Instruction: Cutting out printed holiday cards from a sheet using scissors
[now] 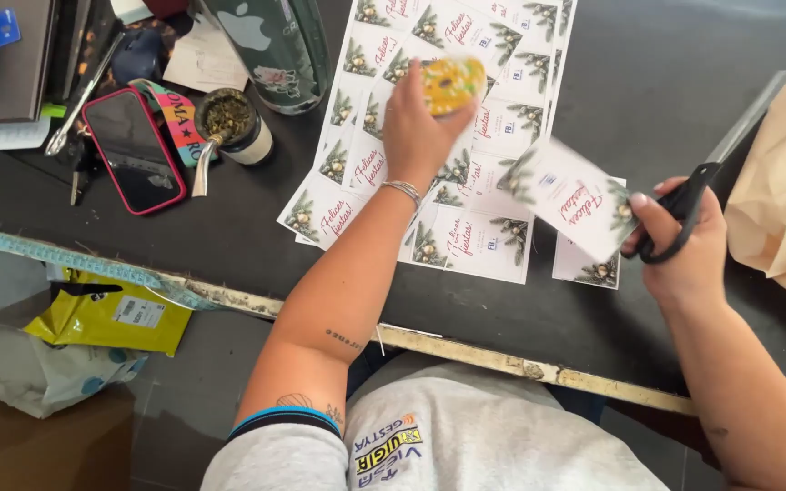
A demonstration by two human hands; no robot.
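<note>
A cut card [570, 195] and black scissors [689, 205] sat clamped in the right hand [684, 250]; beside the card, the left hand [416, 123] gripped a yellow object [452, 84] over printed sheets [466, 118] on the dark table [666, 82].

We stretch our left hand [416, 123] forward, arm nearly straight, fingers curled, apparently closed since the tips blur. Our right hand [684, 241] stays nearer, elbow bent, fingers clenched.

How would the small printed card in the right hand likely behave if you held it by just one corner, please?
The card looks thin and flat, so it probably weighs very little. Pinched at one edge by the right hand along with the scissors, it stays fairly straight, so likely slightly stiff, though it may flutter or bend easily.
</note>
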